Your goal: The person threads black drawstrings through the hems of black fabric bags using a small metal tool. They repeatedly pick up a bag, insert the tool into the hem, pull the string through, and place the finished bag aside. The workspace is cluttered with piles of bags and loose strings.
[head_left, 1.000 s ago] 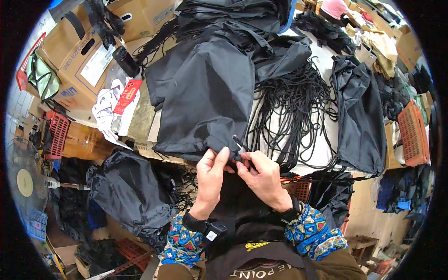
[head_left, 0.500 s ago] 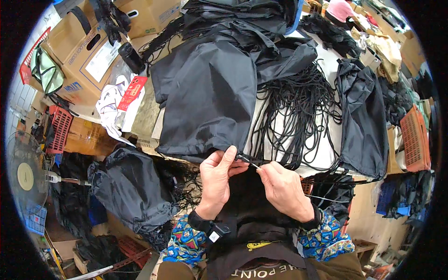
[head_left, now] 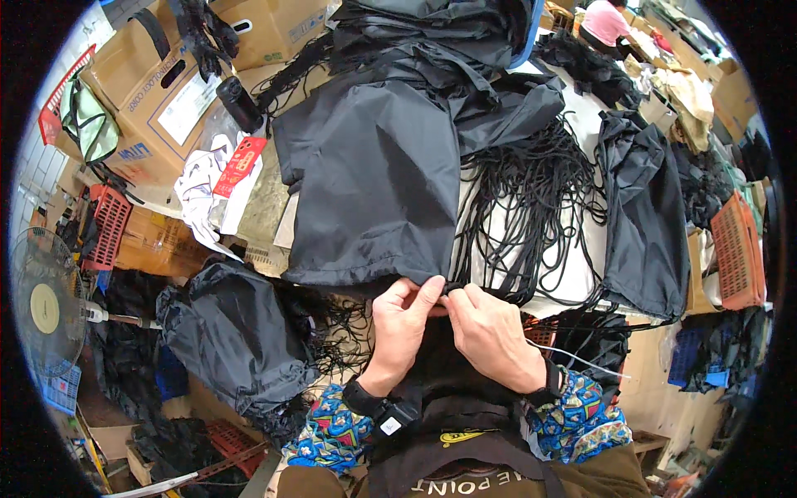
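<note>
A black cloth bag [head_left: 374,183] lies flat before me, its hemmed edge hanging at the table's front. My left hand [head_left: 398,324] is closed, thumb and fingers pinching the hem's right corner. Right beside it, almost touching, is my right hand [head_left: 496,336], also closed. A thin pale rod [head_left: 581,360] sticks out behind that hand to the right; its front end is hidden between my fingers and the cloth. Many loose black cords [head_left: 523,216] lie in a tangle just beyond my right hand. Another black bag [head_left: 643,216] hangs over the table's right edge.
More black cloth [head_left: 432,33] is piled at the back. Cardboard boxes [head_left: 124,75], a black cylinder [head_left: 239,105] and a white cloth [head_left: 199,187] sit at the left. Below them are a filled black bag [head_left: 237,332] and a fan [head_left: 46,307]. A person in pink [head_left: 606,23] is far right.
My hands have come together at the hem corner, and the rod's tip, seen between them before, is now hidden. The rod's rear end has swung lower. The bag lies smoother.
</note>
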`<action>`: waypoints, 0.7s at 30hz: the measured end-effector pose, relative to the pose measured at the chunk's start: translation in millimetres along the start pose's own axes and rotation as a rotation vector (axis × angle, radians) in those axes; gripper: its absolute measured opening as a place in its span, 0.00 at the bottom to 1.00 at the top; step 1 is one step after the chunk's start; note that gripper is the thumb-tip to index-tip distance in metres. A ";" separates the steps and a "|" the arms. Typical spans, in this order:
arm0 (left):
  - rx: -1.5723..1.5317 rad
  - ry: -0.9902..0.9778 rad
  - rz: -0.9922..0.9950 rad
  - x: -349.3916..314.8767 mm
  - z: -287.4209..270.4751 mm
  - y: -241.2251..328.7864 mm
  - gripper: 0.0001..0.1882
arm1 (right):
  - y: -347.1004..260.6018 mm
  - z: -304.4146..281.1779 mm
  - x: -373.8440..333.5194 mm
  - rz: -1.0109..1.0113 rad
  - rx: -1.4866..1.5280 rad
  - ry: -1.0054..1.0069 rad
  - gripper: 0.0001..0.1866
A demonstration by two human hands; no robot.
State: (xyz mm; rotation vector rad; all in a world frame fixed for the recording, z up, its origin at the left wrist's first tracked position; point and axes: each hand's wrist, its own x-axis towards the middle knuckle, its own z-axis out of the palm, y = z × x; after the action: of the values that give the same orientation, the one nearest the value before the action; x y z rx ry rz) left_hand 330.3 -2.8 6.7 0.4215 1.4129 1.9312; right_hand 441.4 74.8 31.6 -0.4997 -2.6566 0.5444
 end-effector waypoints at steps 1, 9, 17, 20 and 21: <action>0.028 0.006 -0.005 4.2 -6.5 0.8 0.09 | 2.4 -2.1 0.8 -0.031 0.023 -0.024 0.07; -0.256 0.209 0.100 51.8 -68.5 53.8 0.11 | 37.7 -142.2 -39.8 -0.062 -0.267 -0.174 0.11; -0.042 -0.269 -0.136 19.1 -13.2 1.6 0.16 | 34.4 -86.7 -13.4 0.104 0.206 -0.184 0.06; 0.041 -0.325 -0.105 2.4 -14.3 2.4 0.17 | 29.2 -57.6 -4.8 0.306 0.591 -0.246 0.09; 0.093 -0.349 -0.095 -2.5 -19.1 9.7 0.18 | 22.1 -57.3 -1.3 0.514 0.831 -0.326 0.09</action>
State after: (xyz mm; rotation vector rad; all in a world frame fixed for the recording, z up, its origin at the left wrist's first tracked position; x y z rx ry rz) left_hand 316.9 -19.5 9.2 0.6864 1.2710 1.6267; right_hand 472.9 110.5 70.5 -0.8611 -2.2405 1.8948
